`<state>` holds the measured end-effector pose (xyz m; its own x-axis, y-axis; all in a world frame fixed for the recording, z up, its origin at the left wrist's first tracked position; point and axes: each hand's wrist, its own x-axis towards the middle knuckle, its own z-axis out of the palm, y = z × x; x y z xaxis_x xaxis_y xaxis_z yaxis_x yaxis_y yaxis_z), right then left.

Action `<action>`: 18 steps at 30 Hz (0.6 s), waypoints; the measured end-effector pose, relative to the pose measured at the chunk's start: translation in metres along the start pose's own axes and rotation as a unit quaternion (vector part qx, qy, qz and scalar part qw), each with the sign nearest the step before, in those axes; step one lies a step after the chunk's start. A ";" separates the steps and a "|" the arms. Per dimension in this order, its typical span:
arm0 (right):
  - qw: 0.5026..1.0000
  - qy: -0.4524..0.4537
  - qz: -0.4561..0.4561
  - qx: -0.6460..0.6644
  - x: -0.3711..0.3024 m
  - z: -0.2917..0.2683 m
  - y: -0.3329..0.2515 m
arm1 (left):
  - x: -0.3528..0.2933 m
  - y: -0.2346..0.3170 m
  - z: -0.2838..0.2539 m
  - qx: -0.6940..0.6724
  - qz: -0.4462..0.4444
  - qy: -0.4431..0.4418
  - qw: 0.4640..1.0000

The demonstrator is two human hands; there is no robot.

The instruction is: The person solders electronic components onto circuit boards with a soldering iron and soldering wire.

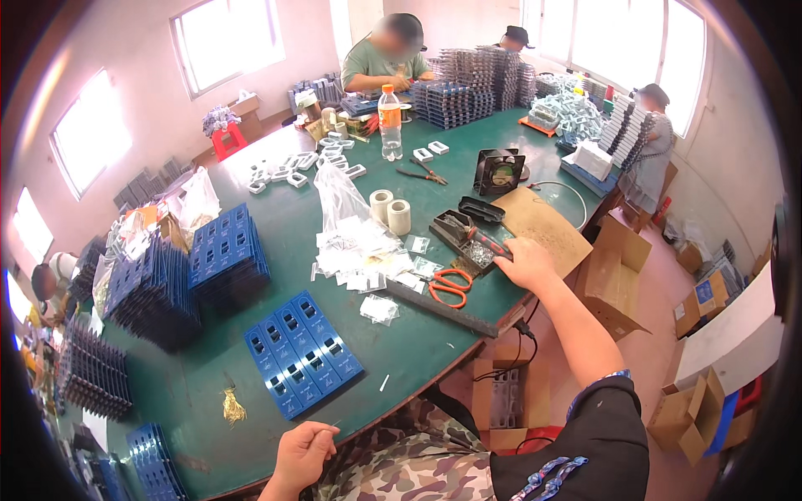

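Observation:
My right hand (528, 265) is closed at the end of a tool with a red-and-black handle (491, 243), which lies over a black open box (455, 231) by the table's right edge. What kind of tool it is, I cannot make out. Close to my lap, my left hand (304, 456) is pinched; something thin and pale seems to poke from its fingertips, too small to name. A blue circuit board panel (302, 354) lies flat beyond that hand. To its left is a small bundle of gold-coloured wire-like pieces (234, 407).
Orange-handled scissors (450, 286) and a dark bar (443, 309) lie near small clear bags (359, 255). Stacks of blue panels (230, 250) stand left. A bottle (390, 125), pliers (424, 173), tape rolls (399, 217) and a small fan (499, 172) are farther back. Other people sit beyond.

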<state>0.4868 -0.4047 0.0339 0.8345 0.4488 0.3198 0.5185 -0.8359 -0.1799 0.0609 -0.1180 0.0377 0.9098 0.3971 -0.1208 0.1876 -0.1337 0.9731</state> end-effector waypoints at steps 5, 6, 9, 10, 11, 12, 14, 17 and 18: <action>0.998 0.017 -0.017 0.060 -0.010 0.005 0.014 | 0.016 0.018 0.010 0.012 0.018 -0.046 0.999; 0.993 0.064 -0.024 0.096 -0.018 -0.004 0.007 | 0.021 0.023 0.012 0.012 0.018 -0.045 0.999; 0.972 0.168 -0.083 0.142 -0.054 -0.034 -0.031 | 0.036 0.038 0.028 0.020 0.072 -0.077 0.994; 0.969 0.168 -0.107 0.147 -0.067 -0.042 -0.045 | 0.042 0.040 0.035 0.029 0.113 -0.102 0.988; 0.966 0.170 -0.128 0.148 -0.083 -0.050 -0.057 | 0.050 0.043 0.042 0.036 0.156 -0.131 0.978; 0.959 0.185 -0.161 0.144 -0.097 -0.056 -0.068 | 0.059 0.046 0.051 0.030 0.184 -0.150 0.971; 0.952 0.194 -0.193 0.140 -0.121 -0.062 -0.081 | 0.082 0.046 0.077 0.009 0.252 -0.181 0.951; 0.950 0.177 -0.205 0.156 -0.150 -0.067 -0.098 | 0.087 0.050 0.116 -0.016 0.278 -0.221 0.935; 0.948 0.175 -0.210 0.162 -0.154 -0.065 -0.102 | 0.084 0.050 0.127 -0.064 0.241 -0.246 0.937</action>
<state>0.2929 -0.4093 0.0636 0.4588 0.5405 0.7052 0.8683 -0.4411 -0.2269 0.1942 -0.2067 0.0514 0.9436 -0.1514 0.2944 -0.3070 -0.0670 0.9494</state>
